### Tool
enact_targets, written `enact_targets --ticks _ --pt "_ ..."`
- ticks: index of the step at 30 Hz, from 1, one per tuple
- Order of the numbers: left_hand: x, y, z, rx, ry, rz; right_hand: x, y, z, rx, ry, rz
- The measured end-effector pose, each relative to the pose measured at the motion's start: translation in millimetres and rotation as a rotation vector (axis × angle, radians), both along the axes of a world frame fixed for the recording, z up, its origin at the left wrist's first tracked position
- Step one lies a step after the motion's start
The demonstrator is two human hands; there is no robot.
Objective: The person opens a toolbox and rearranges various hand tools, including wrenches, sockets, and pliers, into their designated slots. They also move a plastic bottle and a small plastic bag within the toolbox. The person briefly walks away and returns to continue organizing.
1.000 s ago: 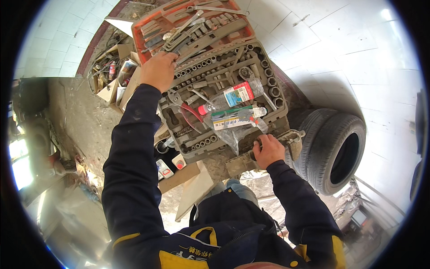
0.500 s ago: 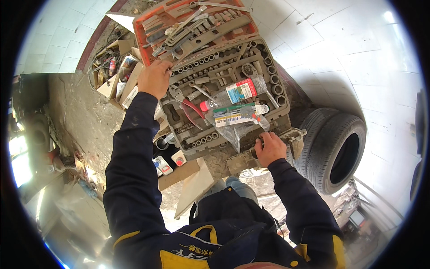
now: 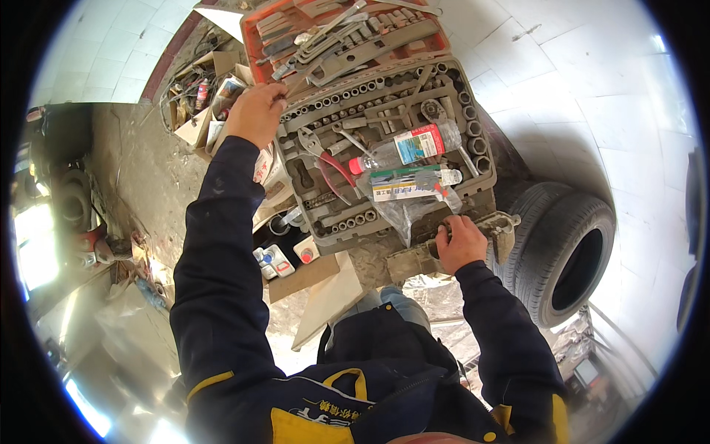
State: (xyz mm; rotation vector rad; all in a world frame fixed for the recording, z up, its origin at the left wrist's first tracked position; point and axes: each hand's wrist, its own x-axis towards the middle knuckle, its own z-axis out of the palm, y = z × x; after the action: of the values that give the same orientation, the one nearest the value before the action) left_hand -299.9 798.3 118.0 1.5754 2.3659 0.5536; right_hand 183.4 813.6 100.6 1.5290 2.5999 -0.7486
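An open socket set case (image 3: pixel 325 235) lies before me, its grey tray filled with sockets and its orange lid (image 3: pixel 255 48) folded back under loose tools. My left hand (image 3: pixel 257 115) is at the case's left edge near the hinge, fingers curled together; what they pinch, if anything, is hidden. My right hand (image 3: pixel 462 243) is closed over a grimy metal fixture (image 3: pixel 414 260) at the near edge, thumb against a dark round part. Across the tray lie red-handled pliers (image 3: pixel 336 174), a clear plastic bottle (image 3: pixel 384 153) with a pink cap, a green and white box (image 3: pixel 410 185) and clear plastic wrapping (image 3: pixel 401 220).
Two worn tyres (image 3: pixel 547 259) stand to the right, by a white tiled wall (image 3: pixel 577 96). Cardboard boxes (image 3: pixel 194 127) with bottles and cans sit at the left. Nearer, white plastic bottles (image 3: pixel 275 260) stand in an open carton (image 3: pixel 325 277).
The view has shifted, so the case and tyres appear farther right. My left hand has moved slightly left and away along the case edge. My right hand stays on the metal fixture.
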Motion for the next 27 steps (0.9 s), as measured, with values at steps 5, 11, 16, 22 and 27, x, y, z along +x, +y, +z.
enact_targets --ticks 5,11,16,22,27 --pt "11.4 3.5 -8.1 -0.074 -0.034 0.000 -0.2 0.6 -0.1 -0.010 -0.017 0.007" --pt "32.3 26.1 -27.3 -0.157 0.072 -0.129 -0.5 -0.1 0.3 -0.007 -0.021 0.005" --pt "39.2 56.1 -33.5 -0.197 0.118 -0.235 -0.7 0.4 -0.2 0.006 -0.012 0.013" --pt "33.3 42.6 -30.3 -0.011 0.043 -0.080 -0.4 0.2 -0.2 0.008 0.000 0.007" --pt "45.0 -0.6 -39.0 -0.186 0.063 -0.040 -0.5 1.0 1.3 0.025 0.008 0.024"
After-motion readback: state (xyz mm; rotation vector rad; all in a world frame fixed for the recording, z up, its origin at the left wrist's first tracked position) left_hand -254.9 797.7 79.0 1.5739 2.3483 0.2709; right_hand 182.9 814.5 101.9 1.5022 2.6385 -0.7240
